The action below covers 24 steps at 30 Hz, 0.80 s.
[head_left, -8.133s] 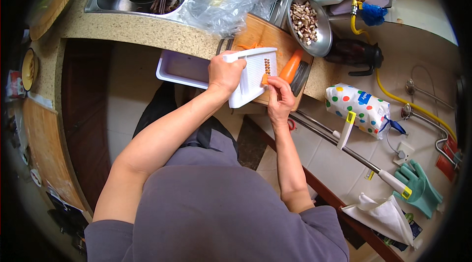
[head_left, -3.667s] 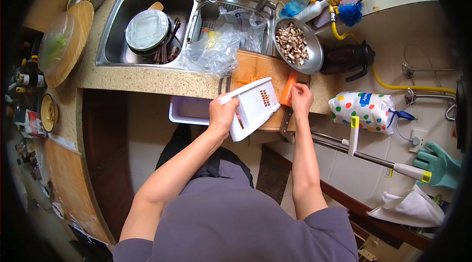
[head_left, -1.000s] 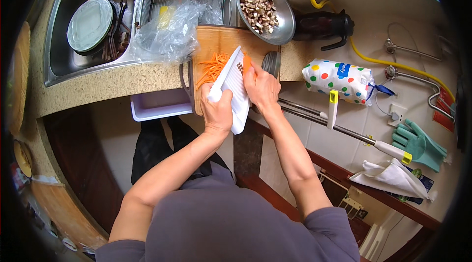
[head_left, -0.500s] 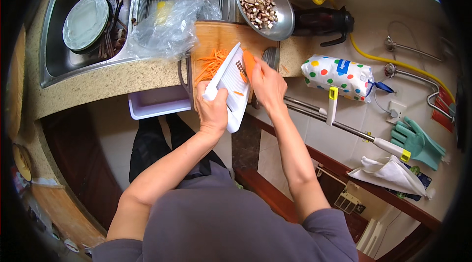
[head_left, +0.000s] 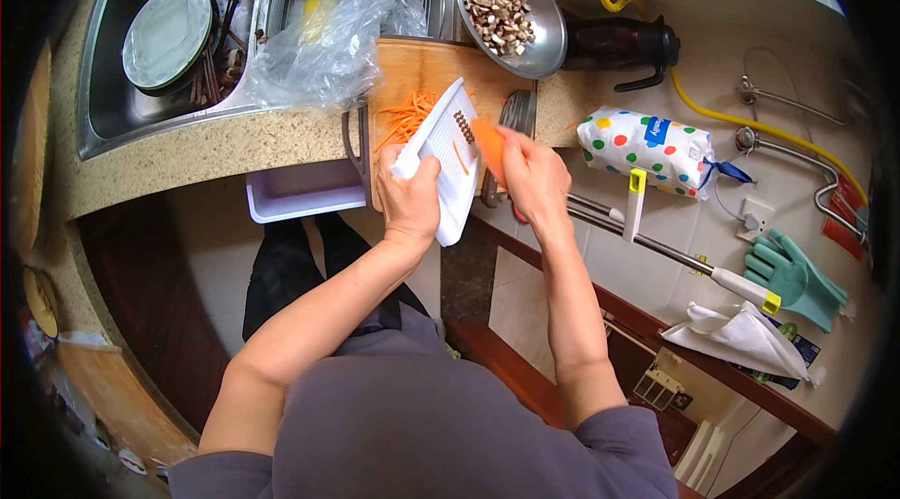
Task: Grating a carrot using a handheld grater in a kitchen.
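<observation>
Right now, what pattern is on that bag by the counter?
The bag is white with coloured polka dots, clearest in the head view.

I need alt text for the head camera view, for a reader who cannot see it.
The left hand steadies a white grater while the right hand presses a carrot against it. Carrot shreds lie on a wooden cutting board beside a steel bowl of chopped mushrooms.

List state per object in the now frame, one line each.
white grater: tilted over the board, gripped by left hand
carrot: pressed on the grater by right hand
carrot shreds: piled on wooden cutting board
metal bowl: holding chopped mushrooms
plastic bag: crumpled by the sink
plates: stacked in sink
</observation>
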Each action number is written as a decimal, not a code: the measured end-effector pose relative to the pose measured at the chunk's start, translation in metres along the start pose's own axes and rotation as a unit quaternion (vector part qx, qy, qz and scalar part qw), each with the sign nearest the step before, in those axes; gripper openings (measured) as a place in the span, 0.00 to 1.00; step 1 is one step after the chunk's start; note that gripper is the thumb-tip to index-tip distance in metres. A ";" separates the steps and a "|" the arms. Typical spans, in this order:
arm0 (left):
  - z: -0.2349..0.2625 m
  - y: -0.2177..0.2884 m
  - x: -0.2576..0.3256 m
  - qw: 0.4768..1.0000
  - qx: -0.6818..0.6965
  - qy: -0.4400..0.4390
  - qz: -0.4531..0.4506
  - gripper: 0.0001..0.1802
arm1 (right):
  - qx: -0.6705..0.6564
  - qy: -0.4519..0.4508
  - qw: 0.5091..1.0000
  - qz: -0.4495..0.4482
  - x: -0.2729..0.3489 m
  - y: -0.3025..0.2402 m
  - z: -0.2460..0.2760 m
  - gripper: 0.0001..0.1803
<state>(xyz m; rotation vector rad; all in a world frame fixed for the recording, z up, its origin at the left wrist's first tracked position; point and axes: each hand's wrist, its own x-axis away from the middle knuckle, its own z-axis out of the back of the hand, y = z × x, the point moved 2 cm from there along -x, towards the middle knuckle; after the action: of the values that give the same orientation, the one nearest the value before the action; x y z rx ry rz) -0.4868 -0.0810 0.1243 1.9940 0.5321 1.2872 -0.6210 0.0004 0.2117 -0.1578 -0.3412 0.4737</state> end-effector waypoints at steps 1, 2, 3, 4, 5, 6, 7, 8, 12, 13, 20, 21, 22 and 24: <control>0.004 -0.001 0.000 1.000 0.000 0.004 0.000 0.15 | -0.001 -0.004 1.000 0.002 0.015 -0.007 0.006 0.22; 0.006 -0.002 -0.002 1.000 -0.004 0.008 -0.001 0.15 | -0.042 -0.030 0.999 0.009 0.025 -0.013 0.008 0.22; 0.009 -0.003 -0.005 1.000 -0.007 0.015 -0.002 0.15 | -0.084 -0.059 0.995 0.017 0.028 -0.018 0.006 0.22; 0.003 -0.002 -0.004 1.000 -0.006 0.007 -0.001 0.15 | -0.041 -0.024 0.998 0.047 0.021 -0.017 -0.001 0.22; -0.002 0.000 0.001 1.000 -0.013 -0.001 -0.014 0.15 | -0.040 -0.022 0.998 0.039 0.007 -0.012 -0.012 0.22; -0.008 0.002 0.004 0.999 -0.017 -0.011 -0.028 0.16 | 0.019 -0.007 1.000 0.003 -0.015 -0.002 -0.023 0.22; -0.013 0.004 0.003 0.999 -0.017 -0.015 -0.028 0.16 | 0.077 0.007 0.997 -0.029 -0.034 0.007 -0.032 0.22; -0.014 0.005 0.004 1.000 -0.009 -0.014 -0.024 0.16 | 0.077 0.006 0.996 -0.031 -0.043 0.016 -0.038 0.22; -0.005 0.004 0.000 1.000 -0.011 -0.009 0.003 0.16 | 0.038 0.047 0.998 -0.012 -0.031 0.016 -0.018 0.23; 0.000 0.005 -0.001 1.000 -0.010 0.001 0.001 0.16 | 0.001 0.032 0.999 -0.013 -0.017 0.004 -0.007 0.23; -0.006 -0.003 0.002 0.999 -0.027 -0.004 -0.025 0.17 | 0.067 0.027 0.997 -0.008 -0.023 0.004 -0.037 0.21; -0.007 -0.004 -0.002 1.000 -0.013 -0.005 -0.023 0.18 | 0.080 0.029 0.996 -0.013 -0.037 0.007 -0.041 0.21; -0.008 -0.004 -0.004 1.000 -0.005 0.005 -0.027 0.18 | 0.080 0.027 0.996 -0.016 -0.040 0.004 -0.044 0.21; -0.008 0.004 -0.009 0.999 -0.012 0.015 -0.036 0.18 | 0.048 0.083 0.994 0.054 -0.048 -0.008 -0.043 0.20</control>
<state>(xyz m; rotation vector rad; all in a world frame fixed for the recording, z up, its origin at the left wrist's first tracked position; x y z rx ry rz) -0.4982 -0.0868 0.1239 1.9209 0.5957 1.2755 -0.6422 -0.0319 0.1601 -0.1209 -0.1459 0.5782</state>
